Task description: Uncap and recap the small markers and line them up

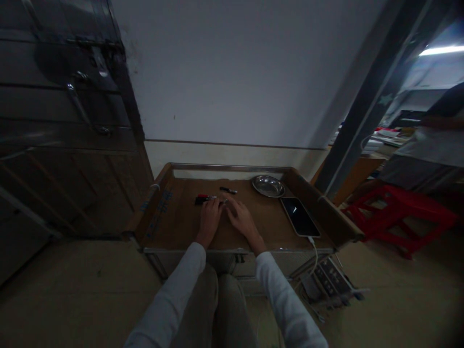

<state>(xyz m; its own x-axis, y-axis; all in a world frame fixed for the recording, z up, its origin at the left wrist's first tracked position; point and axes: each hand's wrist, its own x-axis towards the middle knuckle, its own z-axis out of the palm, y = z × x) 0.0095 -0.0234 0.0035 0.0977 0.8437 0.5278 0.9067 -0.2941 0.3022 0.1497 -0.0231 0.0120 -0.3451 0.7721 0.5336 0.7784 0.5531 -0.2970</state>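
My left hand rests low over the brown tabletop, its fingers curled close beside the red and black markers. My right hand faces it, fingers bent inward and nearly touching the left fingertips. Something small and shiny shows at the fingertips between both hands, too small and dim to name. Beyond the fingers lies a dark marker with a lighter end. The fingers cover part of the red and black markers.
A round metal dish stands at the back right. In front of it lies a phone with a white cable. Raised sides border the table. A red stool and a person are at right, a metal door at left.
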